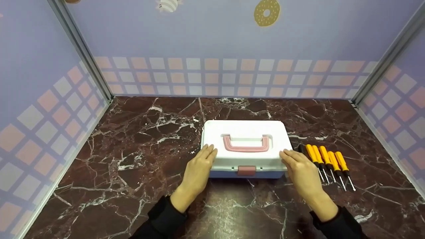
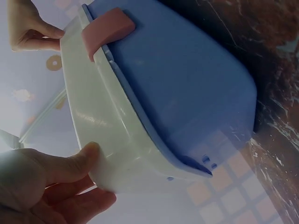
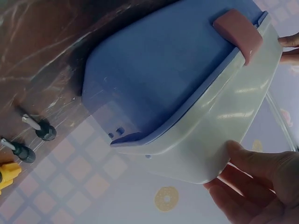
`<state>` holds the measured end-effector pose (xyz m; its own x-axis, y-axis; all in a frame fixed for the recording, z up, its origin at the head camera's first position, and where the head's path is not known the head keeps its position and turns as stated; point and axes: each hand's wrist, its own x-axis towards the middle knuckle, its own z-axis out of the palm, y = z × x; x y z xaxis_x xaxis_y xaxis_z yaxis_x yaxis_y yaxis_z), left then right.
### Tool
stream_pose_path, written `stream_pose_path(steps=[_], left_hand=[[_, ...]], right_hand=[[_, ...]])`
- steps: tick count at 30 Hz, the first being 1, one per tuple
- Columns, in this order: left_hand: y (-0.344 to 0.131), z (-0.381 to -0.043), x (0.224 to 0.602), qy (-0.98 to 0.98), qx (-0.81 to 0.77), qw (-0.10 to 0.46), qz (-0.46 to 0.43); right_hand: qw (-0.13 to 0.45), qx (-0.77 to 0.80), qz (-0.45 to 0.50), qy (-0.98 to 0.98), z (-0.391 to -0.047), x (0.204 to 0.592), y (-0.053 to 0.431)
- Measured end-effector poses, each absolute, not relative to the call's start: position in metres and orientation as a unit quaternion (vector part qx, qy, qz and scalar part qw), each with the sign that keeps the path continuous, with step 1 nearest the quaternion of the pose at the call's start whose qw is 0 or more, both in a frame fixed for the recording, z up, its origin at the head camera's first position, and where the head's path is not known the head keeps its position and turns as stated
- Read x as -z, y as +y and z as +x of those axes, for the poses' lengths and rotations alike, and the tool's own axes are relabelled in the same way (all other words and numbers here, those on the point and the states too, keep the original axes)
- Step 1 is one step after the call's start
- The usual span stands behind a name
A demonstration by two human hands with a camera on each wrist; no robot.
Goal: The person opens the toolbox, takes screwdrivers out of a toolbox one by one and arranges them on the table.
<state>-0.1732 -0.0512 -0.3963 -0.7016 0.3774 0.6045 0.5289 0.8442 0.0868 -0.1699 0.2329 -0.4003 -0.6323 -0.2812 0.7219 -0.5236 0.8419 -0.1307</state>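
Note:
A toolbox [image 1: 245, 127] with a white lid, a blue base [image 2: 187, 74] and a folded pink handle [image 1: 246, 148] sits on the marble-patterned surface. Its lid is down, and a pink latch [image 3: 239, 33] lies across the front seam. My left hand [image 1: 197, 167] grips the lid's front left corner, thumb on the front face and fingers over the top and side. At the front right corner, my right hand [image 1: 302, 171] holds the lid the same way. The inside of the box is hidden.
Several screwdrivers [image 1: 327, 158] with yellow-and-black handles lie in a row right of the box, near my right hand. A black object [image 1: 302, 149] beside them is partly covered. Patterned panels [image 1: 212, 43] enclose the back and both sides.

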Motion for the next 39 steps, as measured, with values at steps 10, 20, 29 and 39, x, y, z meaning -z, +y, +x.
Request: stream_pose_path(steps=[10,20,29,39], left_hand=[[-0.046,-0.226,0.393,-0.925,0.124,0.284,-0.220],[-0.040,-0.292,0.389,-0.941,0.107,0.255,-0.196],[-0.031,-0.336,0.387,-0.947,0.075,0.267,-0.164],[-0.022,-0.349,0.384,-0.983,0.062,0.130,-0.112]], right_hand=[[0.333,-0.136,0.193,-0.913,-0.223,0.395,0.224],[0.283,-0.090,0.155,-0.942,-0.284,0.386,0.216],[0.247,-0.097,0.104,-0.959,-0.326,0.379,0.208],[0.256,-0.080,0.101,-0.958,-0.343,0.390,0.207]])
